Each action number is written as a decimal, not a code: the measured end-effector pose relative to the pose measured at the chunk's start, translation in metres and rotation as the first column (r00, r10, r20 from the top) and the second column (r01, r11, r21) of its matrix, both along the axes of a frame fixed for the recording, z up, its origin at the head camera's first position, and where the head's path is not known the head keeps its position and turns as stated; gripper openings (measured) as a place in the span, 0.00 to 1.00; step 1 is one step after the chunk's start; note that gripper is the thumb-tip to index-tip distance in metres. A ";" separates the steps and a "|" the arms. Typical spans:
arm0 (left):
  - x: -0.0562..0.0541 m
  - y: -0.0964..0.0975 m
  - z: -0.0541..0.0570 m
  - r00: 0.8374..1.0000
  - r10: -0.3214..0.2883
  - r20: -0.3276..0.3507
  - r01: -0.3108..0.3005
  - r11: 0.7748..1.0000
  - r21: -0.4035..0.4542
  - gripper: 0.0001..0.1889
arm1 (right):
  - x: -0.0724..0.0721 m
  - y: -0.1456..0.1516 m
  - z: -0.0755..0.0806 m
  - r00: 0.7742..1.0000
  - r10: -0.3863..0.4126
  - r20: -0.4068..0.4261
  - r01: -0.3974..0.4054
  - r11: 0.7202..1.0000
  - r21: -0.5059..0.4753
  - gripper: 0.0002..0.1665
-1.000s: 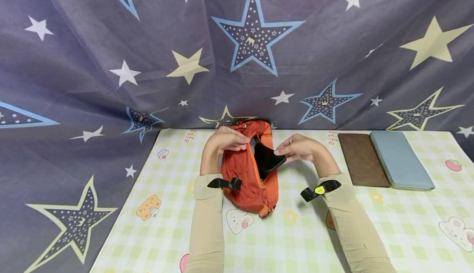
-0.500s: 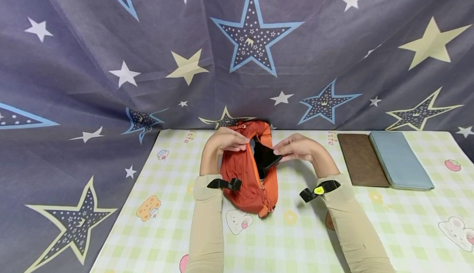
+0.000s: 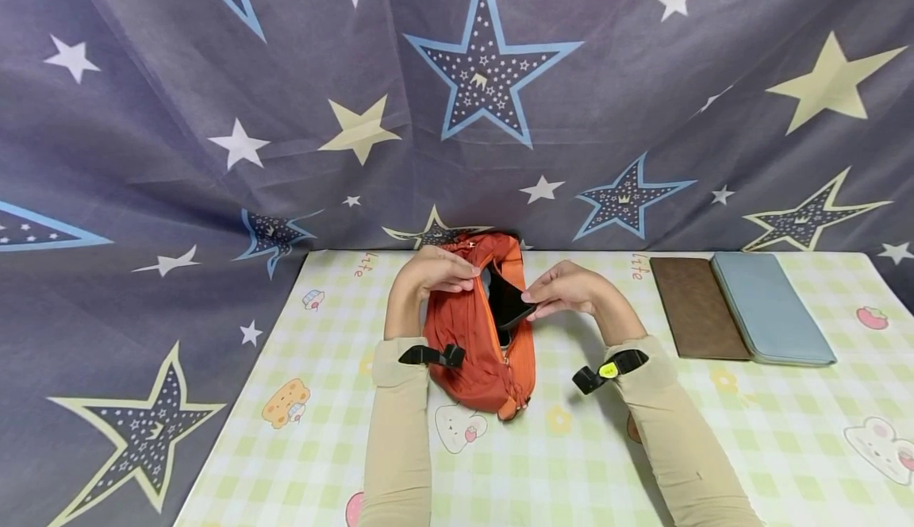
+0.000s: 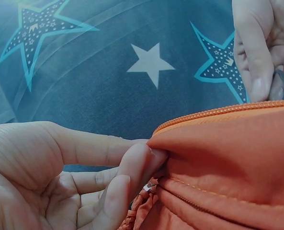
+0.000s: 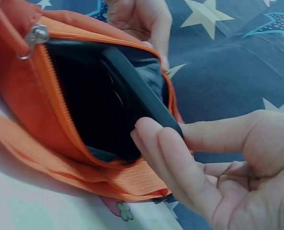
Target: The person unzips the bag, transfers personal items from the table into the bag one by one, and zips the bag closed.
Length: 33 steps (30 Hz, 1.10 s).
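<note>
An orange-red zippered waist bag (image 3: 457, 352) lies on the table with its main pocket unzipped. My left hand (image 3: 435, 271) pinches the bag's far zipper edge between thumb and fingers, as the left wrist view also shows at the zipper rim (image 4: 218, 115). In my right hand (image 3: 567, 287), thumb and fingertips grip the end of a black smartphone (image 5: 142, 91). Most of the phone is inside the open pocket, its outer end sticking out on the right. Dark lining and a grey inner panel (image 5: 151, 72) show within; the phone's inner end is hidden there.
To the right lie a brown leather-like notebook (image 3: 696, 313) and a light blue zippered case (image 3: 774, 309), side by side. A checked cloth (image 3: 300, 463) covers the table. Behind it hangs a dark star-patterned curtain (image 3: 457, 186); the bag's far end sits close to it.
My right hand has moved slightly left, pushing the phone deeper into the bag's pocket, so less of it sticks out. The left hand stays on the zipper edge.
</note>
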<state>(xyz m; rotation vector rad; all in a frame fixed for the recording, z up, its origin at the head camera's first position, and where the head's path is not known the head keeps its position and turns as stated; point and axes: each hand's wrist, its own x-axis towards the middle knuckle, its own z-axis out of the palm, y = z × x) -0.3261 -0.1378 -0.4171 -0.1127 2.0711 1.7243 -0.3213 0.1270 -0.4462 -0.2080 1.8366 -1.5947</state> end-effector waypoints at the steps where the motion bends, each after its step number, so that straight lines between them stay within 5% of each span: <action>1: 0.000 0.000 0.000 1.000 0.000 0.000 0.000 1.000 -0.001 0.14 | 0.001 -0.002 0.000 1.000 -0.003 -0.002 0.003 1.000 0.005 0.21; 13: 0.000 0.001 0.001 1.000 0.001 -0.009 -0.001 1.000 -0.013 0.15 | 0.005 -0.012 0.011 0.998 -0.046 -0.050 0.050 0.996 0.071 0.20; 33: 0.000 0.002 0.002 1.000 0.007 -0.002 -0.007 1.000 -0.014 0.15 | -0.010 -0.026 0.037 1.000 -0.021 -0.021 0.026 0.974 0.226 0.17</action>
